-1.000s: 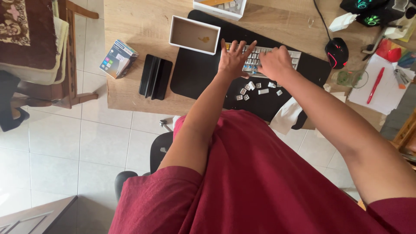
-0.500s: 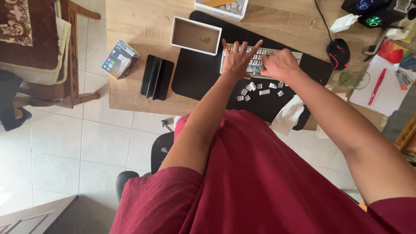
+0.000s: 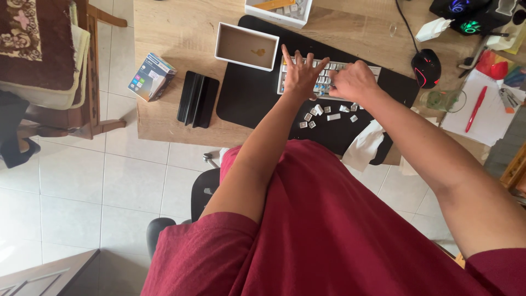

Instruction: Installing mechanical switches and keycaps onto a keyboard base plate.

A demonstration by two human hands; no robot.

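Both your hands sit on the keyboard, its length running left-right: left hand splayed wide, right hand curled, grip unclear.

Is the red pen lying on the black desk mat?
No, the red pen lies on white paper, right of the black mat.

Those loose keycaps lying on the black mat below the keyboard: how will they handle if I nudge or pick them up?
The keycaps are small and lie scattered, so they are probably light and would skid or scatter at a nudge. They look blocky, so rolling seems unlikely, though they may flip. Being tiny, they likely need a fingertip pinch on the mat.
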